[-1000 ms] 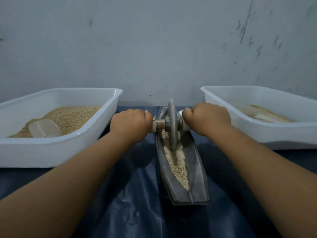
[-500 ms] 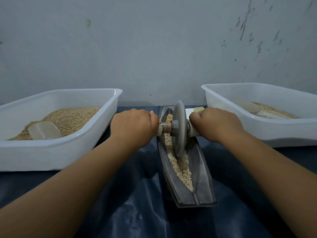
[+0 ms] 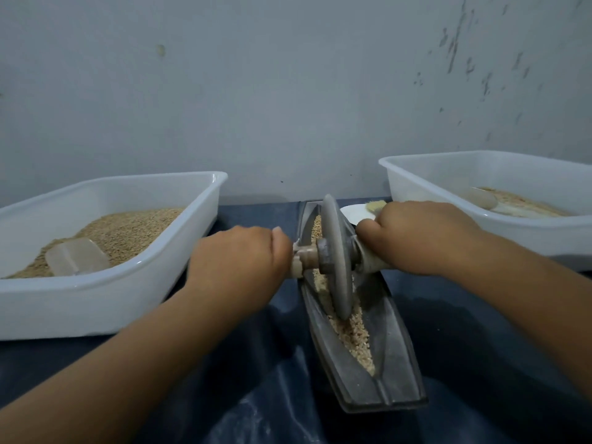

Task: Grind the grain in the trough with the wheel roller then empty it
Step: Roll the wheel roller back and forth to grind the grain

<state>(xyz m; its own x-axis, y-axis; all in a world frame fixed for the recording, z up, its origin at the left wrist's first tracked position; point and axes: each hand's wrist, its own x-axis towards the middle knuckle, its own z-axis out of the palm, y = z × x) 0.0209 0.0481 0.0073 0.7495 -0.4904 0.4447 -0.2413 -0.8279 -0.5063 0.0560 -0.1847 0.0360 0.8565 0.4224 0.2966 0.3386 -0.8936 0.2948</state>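
Both fists grip the axle of the wheel roller (image 3: 334, 256): left hand (image 3: 238, 261) and right hand (image 3: 413, 237) hide its handles. Between them, the trough (image 3: 389, 344) holds grain (image 3: 354, 334). Behind the right hand, a half-hidden white dish (image 3: 352, 213), perhaps.
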